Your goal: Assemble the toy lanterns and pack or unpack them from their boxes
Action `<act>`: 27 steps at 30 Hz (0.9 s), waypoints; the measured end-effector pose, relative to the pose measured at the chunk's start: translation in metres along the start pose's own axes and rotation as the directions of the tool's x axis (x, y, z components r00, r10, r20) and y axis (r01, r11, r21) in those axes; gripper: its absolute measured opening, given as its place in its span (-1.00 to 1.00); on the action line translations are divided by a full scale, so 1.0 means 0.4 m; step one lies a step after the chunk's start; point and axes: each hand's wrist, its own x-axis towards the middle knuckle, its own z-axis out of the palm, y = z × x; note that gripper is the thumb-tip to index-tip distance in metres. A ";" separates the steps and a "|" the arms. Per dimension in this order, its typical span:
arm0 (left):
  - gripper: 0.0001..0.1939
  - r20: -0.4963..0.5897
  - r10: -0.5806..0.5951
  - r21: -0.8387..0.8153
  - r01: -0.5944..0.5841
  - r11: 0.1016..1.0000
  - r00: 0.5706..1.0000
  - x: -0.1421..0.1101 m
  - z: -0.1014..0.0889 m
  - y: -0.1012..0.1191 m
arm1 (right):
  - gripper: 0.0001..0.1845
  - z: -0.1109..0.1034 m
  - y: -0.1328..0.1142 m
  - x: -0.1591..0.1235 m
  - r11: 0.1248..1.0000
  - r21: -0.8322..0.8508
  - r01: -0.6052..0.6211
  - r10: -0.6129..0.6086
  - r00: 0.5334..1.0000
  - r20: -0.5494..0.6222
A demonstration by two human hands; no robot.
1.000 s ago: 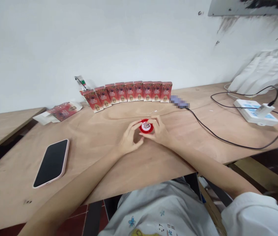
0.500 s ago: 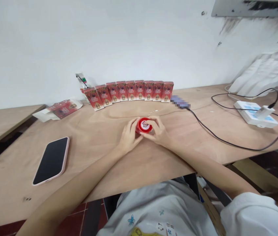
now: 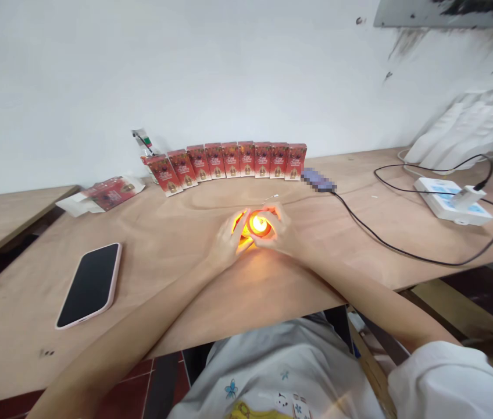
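Observation:
A small red lamp (image 3: 258,224) glows bright yellow-orange between my hands, just above or on the wooden tabletop; I cannot tell which. My left hand (image 3: 225,241) curls round its left side, the fingers lit orange by the glow. On the other side, my right hand (image 3: 282,234) grips the lamp, with a finger reaching over the round face turned up toward me. The glare hides the details of that face. A thin pale piece (image 3: 270,199) lies on the table just beyond the lamp.
Several red printed boxes (image 3: 246,159) stand in a curved row by the wall. Left of them lies a flattened carton (image 3: 103,195). A phone (image 3: 90,285) rests at the left. On the right are a power strip (image 3: 452,201), a black cable (image 3: 403,254) and white moulded pieces (image 3: 460,137).
The lamp has lit up; half a second ago it was unlit, showing a white label within its red rim. Both hands hold it in nearly the same place.

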 end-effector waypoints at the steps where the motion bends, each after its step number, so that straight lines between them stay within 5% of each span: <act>1: -0.30 0.005 -0.002 -0.011 0.002 1.000 1.000 -0.001 0.001 -0.001 | -0.69 0.000 0.003 0.000 1.000 0.001 0.011 -0.011 1.000 0.003; 9: -0.37 -0.018 0.032 -0.037 -0.032 0.999 0.999 0.007 -0.018 0.015 | -0.66 -0.011 0.002 0.005 0.997 0.051 0.053 -0.055 0.998 0.044; 14: -0.36 -0.130 0.050 -0.054 -0.057 0.997 0.990 0.016 -0.028 0.024 | -0.38 -0.034 0.022 0.015 0.980 0.158 0.121 -0.122 0.993 -0.005; 17: -0.37 -0.179 0.039 -0.058 -0.050 0.997 0.983 0.017 -0.025 0.020 | -0.65 -0.047 0.052 0.022 0.991 0.130 0.026 -0.022 0.999 -0.031; 20: -0.38 -0.205 0.032 -0.060 -0.046 0.997 0.978 0.017 -0.023 0.017 | -0.80 -0.052 0.089 0.026 0.994 0.055 -0.099 0.091 0.986 0.138; 23: -0.40 -0.214 0.008 -0.059 -0.021 0.998 0.977 0.017 -0.025 0.015 | -0.73 -0.048 0.117 0.025 0.984 -0.031 -0.173 0.172 0.916 0.362; 27: -0.39 -0.223 -0.017 -0.062 0.003 0.998 0.975 0.020 -0.027 0.009 | -0.66 -0.036 0.128 0.018 0.981 -0.092 -0.170 0.193 0.847 0.496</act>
